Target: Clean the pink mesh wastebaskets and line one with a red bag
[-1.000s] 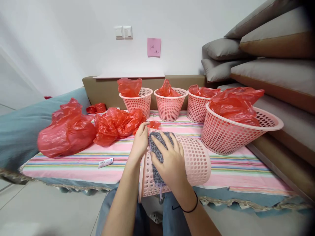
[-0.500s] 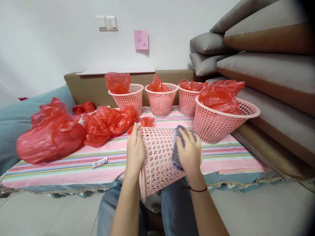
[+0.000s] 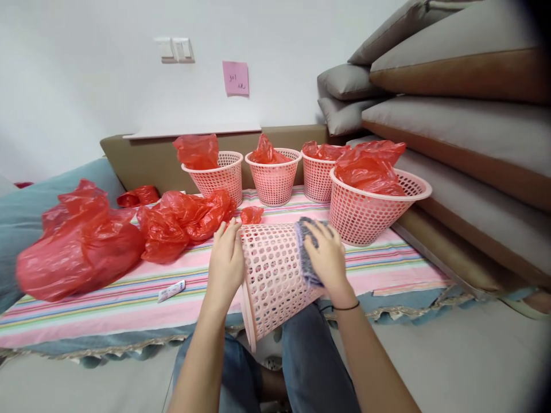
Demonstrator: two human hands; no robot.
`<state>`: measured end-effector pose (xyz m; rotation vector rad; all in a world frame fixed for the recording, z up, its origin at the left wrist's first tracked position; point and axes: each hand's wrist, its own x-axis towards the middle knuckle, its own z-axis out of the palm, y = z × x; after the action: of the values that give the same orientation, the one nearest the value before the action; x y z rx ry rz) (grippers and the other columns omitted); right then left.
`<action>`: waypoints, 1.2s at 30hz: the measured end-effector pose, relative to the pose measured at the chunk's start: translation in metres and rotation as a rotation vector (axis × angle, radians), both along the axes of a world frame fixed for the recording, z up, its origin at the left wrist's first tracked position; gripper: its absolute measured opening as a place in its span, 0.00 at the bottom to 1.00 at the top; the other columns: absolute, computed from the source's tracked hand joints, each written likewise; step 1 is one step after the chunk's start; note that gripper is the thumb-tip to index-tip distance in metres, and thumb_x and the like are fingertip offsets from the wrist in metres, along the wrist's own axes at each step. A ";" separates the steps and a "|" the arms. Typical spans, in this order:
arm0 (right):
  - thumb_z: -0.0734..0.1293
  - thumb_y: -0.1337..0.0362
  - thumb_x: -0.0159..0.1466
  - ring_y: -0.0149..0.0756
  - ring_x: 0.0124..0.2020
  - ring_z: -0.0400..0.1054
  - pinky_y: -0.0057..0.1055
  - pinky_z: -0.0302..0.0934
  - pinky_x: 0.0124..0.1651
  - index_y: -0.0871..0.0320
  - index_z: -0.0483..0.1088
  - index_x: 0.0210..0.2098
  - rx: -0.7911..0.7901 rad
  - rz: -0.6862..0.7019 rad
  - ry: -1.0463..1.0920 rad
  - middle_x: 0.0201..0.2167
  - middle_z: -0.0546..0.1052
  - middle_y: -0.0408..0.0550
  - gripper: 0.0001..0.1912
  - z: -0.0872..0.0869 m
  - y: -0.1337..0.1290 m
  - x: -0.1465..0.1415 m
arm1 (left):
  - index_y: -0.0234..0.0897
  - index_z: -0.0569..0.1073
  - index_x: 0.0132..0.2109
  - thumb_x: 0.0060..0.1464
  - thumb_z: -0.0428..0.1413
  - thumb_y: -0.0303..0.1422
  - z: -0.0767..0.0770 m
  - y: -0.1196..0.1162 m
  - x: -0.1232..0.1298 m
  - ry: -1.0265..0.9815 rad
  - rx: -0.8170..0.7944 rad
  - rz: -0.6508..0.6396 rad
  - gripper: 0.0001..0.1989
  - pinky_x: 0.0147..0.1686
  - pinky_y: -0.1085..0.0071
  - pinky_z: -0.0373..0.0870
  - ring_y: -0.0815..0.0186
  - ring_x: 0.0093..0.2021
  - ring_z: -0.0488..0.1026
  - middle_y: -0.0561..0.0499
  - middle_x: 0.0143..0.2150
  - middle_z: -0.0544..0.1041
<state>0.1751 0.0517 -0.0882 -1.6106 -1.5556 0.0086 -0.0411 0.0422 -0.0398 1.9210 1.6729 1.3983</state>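
A pink perforated plastic basket [image 3: 272, 275] lies on its side above my knees, its rim toward the left and its base toward the right. My left hand [image 3: 227, 258] grips it at the rim end, fingers over the upper edge. Against the basket's side near the base, my right hand [image 3: 326, 252] presses a grey cloth [image 3: 306, 258] with a lilac edge. The palm covers part of the cloth, and the basket's base is mostly hidden behind that hand.
Several pink baskets [image 3: 275, 182] holding red plastic bags stand at the back and right. Full red bags [image 3: 81, 246] lie on the striped cloth [image 3: 129, 310] at left, near a small white packet [image 3: 171, 291]. Grey cushions [image 3: 451, 132] are stacked at right.
The view has shifted slightly, so the surroundings sit a little further left. Both hands keep their hold on the basket and cloth, with the right hand still near the base end.
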 end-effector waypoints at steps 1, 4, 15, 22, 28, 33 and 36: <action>0.58 0.62 0.68 0.52 0.63 0.58 0.57 0.55 0.63 0.53 0.73 0.57 -0.004 -0.036 0.022 0.62 0.71 0.50 0.22 -0.005 0.006 0.012 | 0.36 0.74 0.55 0.64 0.44 0.36 0.001 0.001 0.001 0.007 -0.007 0.002 0.20 0.70 0.50 0.50 0.55 0.71 0.58 0.41 0.66 0.70; 0.59 0.59 0.68 0.52 0.60 0.60 0.58 0.57 0.60 0.53 0.74 0.56 -0.010 -0.113 0.062 0.61 0.72 0.53 0.21 -0.008 0.014 0.025 | 0.39 0.75 0.54 0.63 0.44 0.34 0.007 0.002 0.002 -0.002 -0.047 0.009 0.19 0.69 0.53 0.54 0.55 0.69 0.62 0.44 0.66 0.70; 0.61 0.61 0.67 0.53 0.65 0.54 0.54 0.56 0.63 0.45 0.68 0.62 0.069 0.327 -0.091 0.66 0.66 0.39 0.24 0.046 -0.039 -0.100 | 0.41 0.77 0.52 0.64 0.44 0.37 0.028 0.013 0.009 0.045 -0.142 0.192 0.20 0.57 0.56 0.67 0.51 0.56 0.75 0.45 0.53 0.81; 0.61 0.62 0.67 0.51 0.62 0.60 0.53 0.57 0.63 0.49 0.74 0.57 0.009 0.130 -0.018 0.61 0.72 0.45 0.20 0.020 0.012 -0.025 | 0.44 0.76 0.52 0.61 0.49 0.33 0.028 0.029 0.004 0.139 -0.163 0.095 0.16 0.55 0.57 0.67 0.52 0.54 0.76 0.48 0.50 0.81; 0.61 0.62 0.67 0.52 0.58 0.62 0.56 0.58 0.59 0.54 0.76 0.55 -0.071 -0.128 0.034 0.59 0.74 0.54 0.20 0.002 0.033 0.023 | 0.45 0.76 0.50 0.60 0.49 0.30 0.020 0.045 0.002 -0.066 -0.044 -0.022 0.16 0.59 0.61 0.65 0.59 0.58 0.74 0.52 0.56 0.79; 0.61 0.62 0.68 0.51 0.63 0.59 0.54 0.56 0.62 0.48 0.73 0.57 0.029 0.127 -0.077 0.62 0.71 0.46 0.20 0.027 0.003 -0.045 | 0.42 0.75 0.50 0.63 0.46 0.32 0.008 0.032 0.005 -0.165 0.029 -0.099 0.15 0.64 0.57 0.61 0.59 0.63 0.70 0.49 0.61 0.75; 0.61 0.63 0.67 0.51 0.67 0.53 0.55 0.53 0.64 0.44 0.69 0.61 0.017 0.311 -0.149 0.66 0.66 0.41 0.23 0.046 -0.019 -0.088 | 0.42 0.74 0.52 0.64 0.47 0.33 0.002 0.015 0.002 -0.173 0.035 -0.068 0.15 0.64 0.56 0.61 0.58 0.64 0.69 0.47 0.63 0.74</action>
<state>0.0867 0.0329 -0.0423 -1.3672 -1.9041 0.0450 -0.0396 0.0573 -0.0382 1.7992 1.5005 1.5290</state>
